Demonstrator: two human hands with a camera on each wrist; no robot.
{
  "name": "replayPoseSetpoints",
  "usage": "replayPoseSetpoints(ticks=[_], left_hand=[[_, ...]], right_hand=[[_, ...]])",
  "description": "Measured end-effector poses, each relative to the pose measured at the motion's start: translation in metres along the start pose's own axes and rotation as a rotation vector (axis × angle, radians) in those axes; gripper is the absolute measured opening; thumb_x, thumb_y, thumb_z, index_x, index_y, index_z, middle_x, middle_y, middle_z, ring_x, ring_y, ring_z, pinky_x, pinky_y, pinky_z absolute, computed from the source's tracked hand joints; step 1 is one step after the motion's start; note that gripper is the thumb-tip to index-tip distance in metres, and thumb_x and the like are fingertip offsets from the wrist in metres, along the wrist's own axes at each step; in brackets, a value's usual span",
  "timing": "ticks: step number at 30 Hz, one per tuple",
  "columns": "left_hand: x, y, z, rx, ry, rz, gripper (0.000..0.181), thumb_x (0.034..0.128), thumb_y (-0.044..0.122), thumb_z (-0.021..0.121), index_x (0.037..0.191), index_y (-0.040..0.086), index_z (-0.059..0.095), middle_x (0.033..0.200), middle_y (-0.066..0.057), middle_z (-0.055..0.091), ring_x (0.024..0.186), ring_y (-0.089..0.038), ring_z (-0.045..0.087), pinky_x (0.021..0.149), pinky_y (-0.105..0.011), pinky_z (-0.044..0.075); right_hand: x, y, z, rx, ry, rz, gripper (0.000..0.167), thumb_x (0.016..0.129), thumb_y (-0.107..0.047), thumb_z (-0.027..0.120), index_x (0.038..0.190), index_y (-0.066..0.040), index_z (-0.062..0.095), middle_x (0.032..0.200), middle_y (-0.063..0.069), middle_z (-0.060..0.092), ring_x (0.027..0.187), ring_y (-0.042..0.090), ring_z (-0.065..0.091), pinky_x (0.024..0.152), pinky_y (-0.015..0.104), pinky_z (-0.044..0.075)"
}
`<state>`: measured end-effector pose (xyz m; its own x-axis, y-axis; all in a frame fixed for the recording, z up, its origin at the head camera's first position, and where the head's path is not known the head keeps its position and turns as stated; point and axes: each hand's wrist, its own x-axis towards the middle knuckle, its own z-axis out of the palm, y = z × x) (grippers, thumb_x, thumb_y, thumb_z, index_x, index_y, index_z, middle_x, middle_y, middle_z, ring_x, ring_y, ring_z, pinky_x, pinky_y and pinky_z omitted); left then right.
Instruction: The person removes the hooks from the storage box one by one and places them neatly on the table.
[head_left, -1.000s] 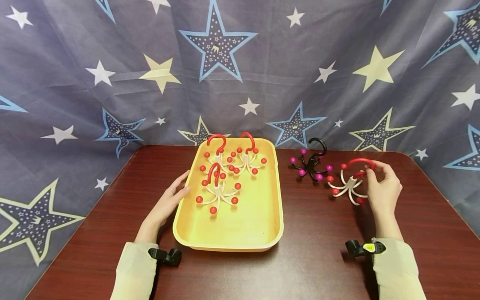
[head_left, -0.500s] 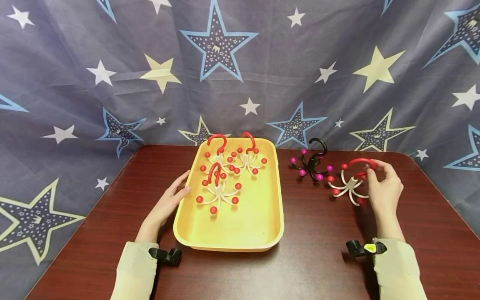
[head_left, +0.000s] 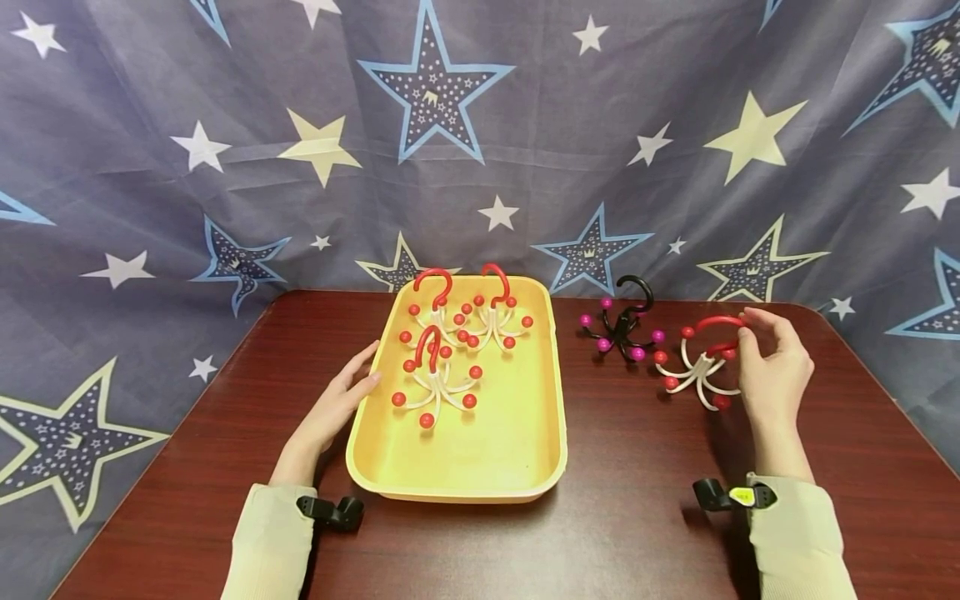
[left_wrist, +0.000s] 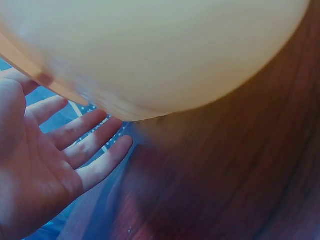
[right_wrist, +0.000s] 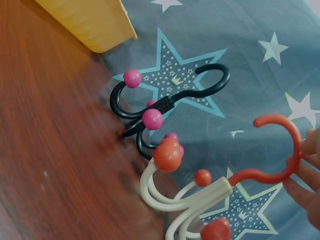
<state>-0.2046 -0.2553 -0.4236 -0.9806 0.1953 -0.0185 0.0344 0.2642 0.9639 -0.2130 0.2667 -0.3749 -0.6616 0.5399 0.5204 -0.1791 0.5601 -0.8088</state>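
Just right of the left hand (head_left: 335, 402), met the rim of the yellow tray (head_left: 495, 454) with the thumb, and had the fingers spread apart and nearly straight along the outer wall. Beyond that hand, inside the tray, had a nearest piece (head_left: 437, 385) just past the thumb, a left rear piece (head_left: 438, 317) farther off past the fingertips and a right rear piece (head_left: 493, 318) close beside it, farthest of the three, each white with a red hook upward and red balls.

Across the table (head_left: 630, 492), well apart from the tray, had the right hand (head_left: 776, 371) at the loose white piece (head_left: 702, 367), standing upright just left of that hand. Touched the outer bend of its red hook (head_left: 718, 320) with the fingertips, with thumb and forefinger close about it. Could not tell a loose touch from a pinch there. Farther left of the right hand, near the loose white piece, saw the black piece (head_left: 622, 327) with magenta balls, between that hand and the tray. Beyond both hands, faced a dark blue curtain (head_left: 525, 175) printed with stars. Behind each hand, wore a pale sleeve (head_left: 798, 533) with a black device (head_left: 708, 495) strapped at the wrist.
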Motion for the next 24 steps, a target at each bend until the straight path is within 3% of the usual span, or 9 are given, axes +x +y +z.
replayPoseSetpoints(ticks=[6,10,24], left_hand=[[0.0,0.001,0.0,0.004,0.002,0.001,0.057,0.0954,0.032,0.046,0.146,0.024,0.02,0.128,-0.022,0.039,0.098,-0.017,0.055,0.076,-0.029,0.05],[0.0,0.001,0.0,0.006,0.002,0.003,0.057,0.0953,0.032,0.046,0.146,0.024,0.02,0.128,-0.022,0.039,0.099,-0.017,0.055,0.077,-0.029,0.05],[0.0,0.0,0.0,0.02,0.001,-0.001,0.056,0.0956,0.031,0.045,0.146,0.025,0.02,0.128,-0.022,0.039,0.101,-0.021,0.054,0.077,-0.028,0.049]], right_hand=[[0.0,-0.008,0.002,0.063,0.004,-0.02,0.024,0.086,-0.007,0.056,0.106,-0.014,0.068,0.1,-0.008,0.068,0.081,-0.013,0.055,0.066,0.007,0.038],[-0.001,-0.015,0.003,0.102,0.006,-0.062,0.024,0.086,-0.005,0.056,0.104,-0.013,0.068,0.1,-0.004,0.068,0.084,-0.009,0.057,0.07,0.008,0.039],[-0.015,-0.041,0.011,0.148,-0.046,-0.188,0.02,0.084,-0.001,0.059,0.101,-0.005,0.069,0.09,-0.016,0.067,0.077,-0.009,0.056,0.063,0.01,0.036]])
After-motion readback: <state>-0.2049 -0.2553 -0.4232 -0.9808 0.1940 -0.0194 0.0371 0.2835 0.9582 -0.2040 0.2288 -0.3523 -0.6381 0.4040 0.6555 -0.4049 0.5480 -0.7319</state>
